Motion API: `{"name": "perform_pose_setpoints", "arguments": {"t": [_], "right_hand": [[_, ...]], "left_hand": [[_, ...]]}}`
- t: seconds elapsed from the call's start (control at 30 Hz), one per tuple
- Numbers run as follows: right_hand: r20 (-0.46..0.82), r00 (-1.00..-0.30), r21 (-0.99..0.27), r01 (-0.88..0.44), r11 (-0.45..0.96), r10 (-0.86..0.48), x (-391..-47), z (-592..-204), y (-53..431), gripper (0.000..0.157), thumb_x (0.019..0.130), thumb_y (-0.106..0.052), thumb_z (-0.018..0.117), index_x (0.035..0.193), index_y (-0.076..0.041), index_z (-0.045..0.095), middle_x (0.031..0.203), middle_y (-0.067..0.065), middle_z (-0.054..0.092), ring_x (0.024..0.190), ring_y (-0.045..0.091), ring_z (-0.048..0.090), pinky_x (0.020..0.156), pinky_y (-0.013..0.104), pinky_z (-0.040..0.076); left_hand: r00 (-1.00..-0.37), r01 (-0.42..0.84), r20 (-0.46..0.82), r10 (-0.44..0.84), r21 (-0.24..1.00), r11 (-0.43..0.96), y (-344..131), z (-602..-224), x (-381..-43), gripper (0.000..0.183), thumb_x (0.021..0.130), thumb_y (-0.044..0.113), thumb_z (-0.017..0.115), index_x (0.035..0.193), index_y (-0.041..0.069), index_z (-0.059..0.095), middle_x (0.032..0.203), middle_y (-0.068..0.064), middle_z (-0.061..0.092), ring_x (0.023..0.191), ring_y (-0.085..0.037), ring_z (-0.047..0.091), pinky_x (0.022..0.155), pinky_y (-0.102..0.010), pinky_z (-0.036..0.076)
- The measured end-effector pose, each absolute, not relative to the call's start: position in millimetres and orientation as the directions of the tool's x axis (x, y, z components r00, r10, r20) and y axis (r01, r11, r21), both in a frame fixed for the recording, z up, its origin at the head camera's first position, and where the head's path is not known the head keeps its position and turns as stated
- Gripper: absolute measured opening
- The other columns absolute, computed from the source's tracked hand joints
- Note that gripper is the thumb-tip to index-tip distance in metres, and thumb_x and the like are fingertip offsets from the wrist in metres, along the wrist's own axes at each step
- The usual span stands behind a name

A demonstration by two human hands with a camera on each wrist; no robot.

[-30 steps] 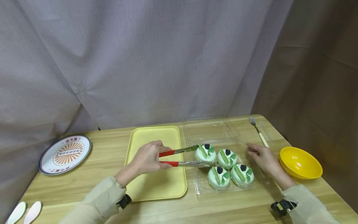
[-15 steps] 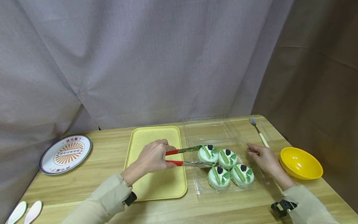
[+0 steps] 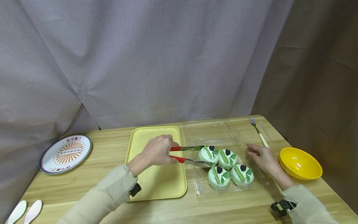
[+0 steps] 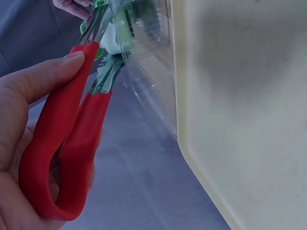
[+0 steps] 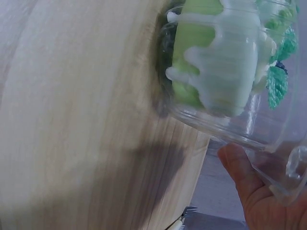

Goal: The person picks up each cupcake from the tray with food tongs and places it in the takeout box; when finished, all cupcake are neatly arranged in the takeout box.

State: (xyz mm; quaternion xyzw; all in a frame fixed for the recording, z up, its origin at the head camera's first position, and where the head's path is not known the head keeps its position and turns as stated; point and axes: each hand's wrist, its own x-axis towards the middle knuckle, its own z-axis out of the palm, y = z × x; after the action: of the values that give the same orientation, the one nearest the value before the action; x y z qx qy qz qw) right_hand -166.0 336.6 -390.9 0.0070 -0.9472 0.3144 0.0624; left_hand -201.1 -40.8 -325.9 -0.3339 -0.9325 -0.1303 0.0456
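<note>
In the head view my left hand [image 3: 159,151] grips red-handled tongs [image 3: 179,160], fingers on one arm and thumb on the other. The tongs' ends lie on both sides of a pale green round cake [image 3: 208,156] topped with a dark berry and leaves. That cake sits with several like it in a clear plastic container [image 3: 202,186]. My right hand [image 3: 264,158] is at the container's right side; in the right wrist view its straight fingers [image 5: 237,163] touch the clear edge. The left wrist view shows the red handles [image 4: 79,139] squeezed close together.
A yellow tray [image 3: 156,189] lies left of the container, whose clear lid [image 3: 209,129] is folded back behind it. A yellow bowl [image 3: 300,163] and a fork [image 3: 261,135] are at right. A patterned plate [image 3: 47,158] and two spoons [image 3: 33,211] are at left.
My left hand and the tongs have moved right and slightly away from me. The cake between the tongs has shifted a little to the right. The right hand stays in place.
</note>
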Motion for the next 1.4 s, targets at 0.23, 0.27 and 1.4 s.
{"name": "perform_pose_setpoints", "arguments": {"t": [0.23, 0.27, 1.4], "right_hand": [[0.123, -0.992, -0.596, -0.057, 0.801, 0.02, -167.0, -390.7, 336.5, 0.039, 0.093, 0.008, 0.052, 0.13, 0.021, 0.047, 0.118, 0.038, 0.06, 0.107, 0.048, 0.061, 0.078, 0.039, 0.057], [0.12, -0.993, -0.597, -0.056, 0.8, 0.02, -167.1, -390.7, 336.5, 0.039, 0.093, 0.008, 0.052, 0.13, 0.021, 0.047, 0.118, 0.038, 0.06, 0.107, 0.047, 0.061, 0.078, 0.039, 0.057], [0.118, -0.993, -0.589, -0.05, 0.807, 0.025, -167.1, -391.8, 337.1, 0.039, 0.093, 0.007, 0.052, 0.129, 0.021, 0.048, 0.117, 0.038, 0.061, 0.105, 0.047, 0.062, 0.077, 0.039, 0.057]], "left_hand": [[-0.768, 0.639, 0.119, 0.629, 0.209, 0.741, -37.7, -319.2, -208.2, 0.044, 0.068, 0.035, 0.086, 0.106, 0.015, 0.077, 0.078, 0.003, 0.059, 0.063, -0.01, 0.045, 0.051, -0.026, 0.036], [-0.77, 0.636, 0.111, 0.628, 0.208, 0.743, -37.3, -317.4, -208.7, 0.044, 0.068, 0.035, 0.086, 0.106, 0.016, 0.077, 0.079, 0.003, 0.06, 0.063, -0.01, 0.046, 0.051, -0.026, 0.036], [-0.757, 0.651, 0.087, 0.648, 0.184, 0.736, -32.1, -315.9, -212.6, 0.045, 0.069, 0.029, 0.088, 0.11, 0.018, 0.076, 0.082, 0.002, 0.06, 0.074, -0.014, 0.052, 0.055, -0.029, 0.04]]}}
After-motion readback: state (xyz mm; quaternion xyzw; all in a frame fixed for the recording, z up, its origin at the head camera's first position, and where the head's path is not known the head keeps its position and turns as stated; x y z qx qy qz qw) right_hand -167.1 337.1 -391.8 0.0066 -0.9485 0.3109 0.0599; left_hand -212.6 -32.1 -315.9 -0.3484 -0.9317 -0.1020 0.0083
